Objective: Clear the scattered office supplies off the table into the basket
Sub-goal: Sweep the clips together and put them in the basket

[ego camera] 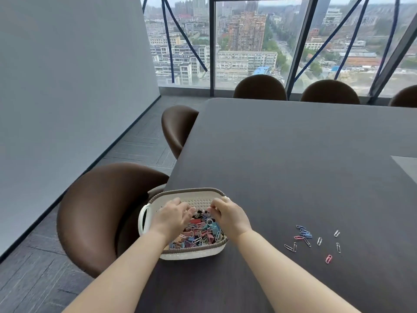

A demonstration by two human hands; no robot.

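Observation:
A white basket [189,254] with a brown woven rim sits at the near left corner of the dark table [293,154]. It holds a heap of coloured paper clips and binder clips [200,233]. Both my hands hover over the basket's inside. My left hand [170,216] has its fingers spread, palm down, with nothing seen in it. My right hand [228,214] has its fingers curled downward over the heap; whether it holds anything I cannot tell. Several loose paper clips [313,240], blue, pink and silver, lie on the table to the right of the basket.
A brown chair [97,213] stands just left of the basket, another [178,127] further along the table's left edge. More chair backs [259,86] line the far edge before the window. A lighter panel [406,166] shows at the table's right.

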